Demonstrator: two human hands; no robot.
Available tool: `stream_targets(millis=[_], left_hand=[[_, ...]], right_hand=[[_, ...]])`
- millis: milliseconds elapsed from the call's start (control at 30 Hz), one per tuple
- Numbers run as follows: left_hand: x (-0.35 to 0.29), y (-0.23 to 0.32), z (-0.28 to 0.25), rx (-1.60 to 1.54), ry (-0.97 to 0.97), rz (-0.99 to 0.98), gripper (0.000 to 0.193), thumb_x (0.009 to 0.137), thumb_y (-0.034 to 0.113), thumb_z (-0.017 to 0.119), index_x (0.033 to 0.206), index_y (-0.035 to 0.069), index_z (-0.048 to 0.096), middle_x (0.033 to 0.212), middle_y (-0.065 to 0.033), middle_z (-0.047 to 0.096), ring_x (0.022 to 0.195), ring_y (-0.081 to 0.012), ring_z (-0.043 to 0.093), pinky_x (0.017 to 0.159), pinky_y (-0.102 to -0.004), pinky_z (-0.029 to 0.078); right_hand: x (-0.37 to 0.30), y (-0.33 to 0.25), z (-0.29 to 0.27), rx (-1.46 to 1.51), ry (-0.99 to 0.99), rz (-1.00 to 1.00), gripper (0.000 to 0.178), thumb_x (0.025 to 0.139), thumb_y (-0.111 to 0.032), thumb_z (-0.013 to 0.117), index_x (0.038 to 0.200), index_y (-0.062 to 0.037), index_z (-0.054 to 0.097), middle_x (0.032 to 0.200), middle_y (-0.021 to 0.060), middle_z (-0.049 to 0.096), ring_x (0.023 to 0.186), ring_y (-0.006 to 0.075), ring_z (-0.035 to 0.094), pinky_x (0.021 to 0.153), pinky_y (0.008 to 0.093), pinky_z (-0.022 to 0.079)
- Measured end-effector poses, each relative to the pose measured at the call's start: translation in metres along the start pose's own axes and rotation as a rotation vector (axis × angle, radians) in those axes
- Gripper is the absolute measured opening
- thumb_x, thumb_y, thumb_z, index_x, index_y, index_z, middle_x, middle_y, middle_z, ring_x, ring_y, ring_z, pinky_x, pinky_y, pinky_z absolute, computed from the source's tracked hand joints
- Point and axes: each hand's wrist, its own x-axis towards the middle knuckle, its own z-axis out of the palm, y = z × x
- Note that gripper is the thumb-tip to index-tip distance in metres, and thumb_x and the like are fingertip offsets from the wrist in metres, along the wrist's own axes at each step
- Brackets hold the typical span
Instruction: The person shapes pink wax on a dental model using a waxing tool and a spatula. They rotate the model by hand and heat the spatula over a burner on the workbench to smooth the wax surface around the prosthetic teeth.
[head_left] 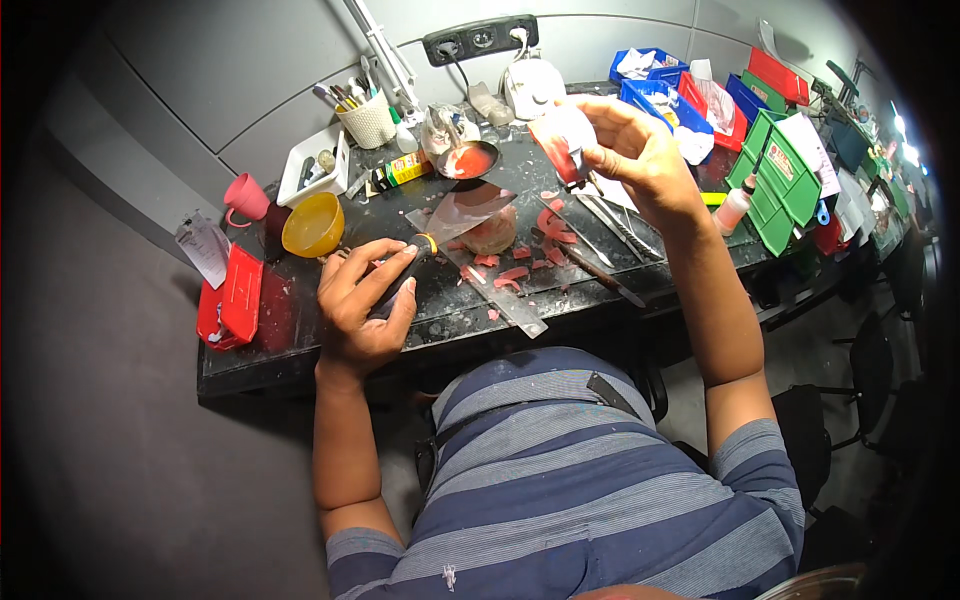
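My left hand (365,300) is closed around the dark handle of a broad-bladed tool, like a plaster spatula (470,215), with a yellow band by its blade. Its shiny blade reaches right and away over the bench. Raised higher, my right hand (640,160) grips a white plaster piece (565,130) with pink-red material on its near side; glare washes out its detail. Below, between the hands, sits a round pale block (491,232), partly behind the blade. Pink wax scraps (555,225) lie about it, and a clear flat strip (510,305) lies nearer me.
Slim metal tools (610,225) and a brown-handled knife (605,278) lie on the black bench. A black bowl (470,160) with red contents stands behind. Left are a yellow bowl (313,226), pink mug (245,198) and white tray (313,165); right, a green bin (775,185) and a bottle (733,210).
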Motion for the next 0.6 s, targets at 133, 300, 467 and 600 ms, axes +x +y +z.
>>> stream_targets(millis=[133,300,467,600], left_hand=[[0.000,0.000,0.000,0.000,-0.007,0.003,0.032,0.080,0.002,0.075,0.112,0.001,0.078,0.112,-0.0139,0.076,0.091,-0.0269,0.067,0.083,-0.0352,0.049],[0.000,0.000,-0.001,0.003,-0.005,0.003,0.032,0.080,0.002,0.075,0.112,0.001,0.078,0.112,-0.0139,0.076,0.091,-0.0268,0.067,0.083,-0.0349,0.049],[0.000,0.000,-0.001,0.007,-0.012,0.003,0.032,0.080,0.003,0.075,0.112,0.001,0.078,0.112,-0.0139,0.076,0.091,-0.0269,0.068,0.083,-0.0351,0.049],[0.000,0.000,0.000,0.006,-0.007,0.004,0.032,0.080,0.003,0.075,0.112,0.000,0.078,0.111,-0.0141,0.076,0.093,-0.0271,0.069,0.083,-0.0351,0.049]], right_hand=[[0.000,0.000,-0.001,-0.003,0.013,0.011,0.052,0.093,-0.007,0.081,0.137,0.0066,0.059,0.125,0.0136,0.072,0.112,0.0187,0.070,0.095,0.0318,0.057],[0.001,-0.001,0.006,-0.136,0.081,0.023,0.054,0.092,-0.008,0.082,0.138,0.0067,0.058,0.127,0.0155,0.071,0.112,0.0198,0.071,0.098,0.0324,0.057],[0.003,0.005,0.003,-0.222,0.081,-0.013,0.056,0.091,-0.010,0.084,0.139,0.0065,0.060,0.124,0.0171,0.073,0.110,0.0191,0.072,0.097,0.0327,0.058],[0.004,0.002,0.005,-0.293,0.043,0.014,0.056,0.090,-0.011,0.085,0.138,0.0063,0.062,0.118,0.0151,0.075,0.107,0.0179,0.072,0.095,0.0331,0.058]])
